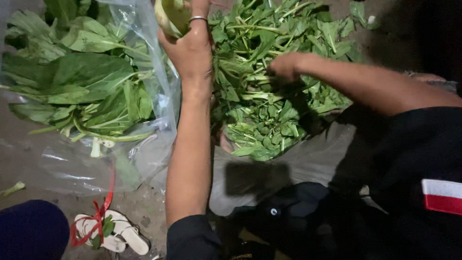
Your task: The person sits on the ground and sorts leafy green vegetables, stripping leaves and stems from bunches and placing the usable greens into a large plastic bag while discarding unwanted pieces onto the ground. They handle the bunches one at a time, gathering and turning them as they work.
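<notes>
Black sleeve (192,238); left hand (190,48) gripping pale vegetable (172,17), right hand (285,66) in greens (269,115).

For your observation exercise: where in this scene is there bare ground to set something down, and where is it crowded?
Bare ground shows between the clear plastic bag of leafy greens and the sandal, and at the top right corner beyond the loose pile of greens. The middle is crowded: the left hand holds a pale vegetable, the right hand digs into the pile.
</notes>
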`<state>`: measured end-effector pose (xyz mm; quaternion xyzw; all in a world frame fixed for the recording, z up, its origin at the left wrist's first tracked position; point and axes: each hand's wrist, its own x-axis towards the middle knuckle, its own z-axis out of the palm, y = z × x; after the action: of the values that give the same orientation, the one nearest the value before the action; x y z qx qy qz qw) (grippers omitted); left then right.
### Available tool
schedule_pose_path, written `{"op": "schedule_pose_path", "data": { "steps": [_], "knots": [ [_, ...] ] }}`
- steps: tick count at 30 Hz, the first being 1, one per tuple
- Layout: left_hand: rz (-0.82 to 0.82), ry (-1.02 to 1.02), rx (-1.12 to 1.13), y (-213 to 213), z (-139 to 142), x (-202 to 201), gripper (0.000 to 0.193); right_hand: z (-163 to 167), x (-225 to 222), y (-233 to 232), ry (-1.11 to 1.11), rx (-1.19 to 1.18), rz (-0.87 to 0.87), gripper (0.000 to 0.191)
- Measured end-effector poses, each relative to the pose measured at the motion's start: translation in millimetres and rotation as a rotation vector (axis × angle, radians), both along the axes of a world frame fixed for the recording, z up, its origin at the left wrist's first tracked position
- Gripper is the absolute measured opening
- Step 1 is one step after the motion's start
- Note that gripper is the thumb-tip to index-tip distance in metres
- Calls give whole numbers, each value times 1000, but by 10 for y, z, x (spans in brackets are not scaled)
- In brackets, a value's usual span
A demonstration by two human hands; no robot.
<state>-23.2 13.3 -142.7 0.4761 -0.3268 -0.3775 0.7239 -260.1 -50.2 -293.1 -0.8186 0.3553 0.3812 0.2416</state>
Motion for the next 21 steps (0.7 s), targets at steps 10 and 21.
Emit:
{"op": "schedule_pose_path", "data": {
  "steps": [10,21],
  "knots": [
    [-40,24,35,-7,-7,40,29,984,-148,-471,-392,42,-152,34],
    [-341,26,12,8,-6,-80,41,1540,147,-182,-1245,-54,-287,32]
  ]
}}
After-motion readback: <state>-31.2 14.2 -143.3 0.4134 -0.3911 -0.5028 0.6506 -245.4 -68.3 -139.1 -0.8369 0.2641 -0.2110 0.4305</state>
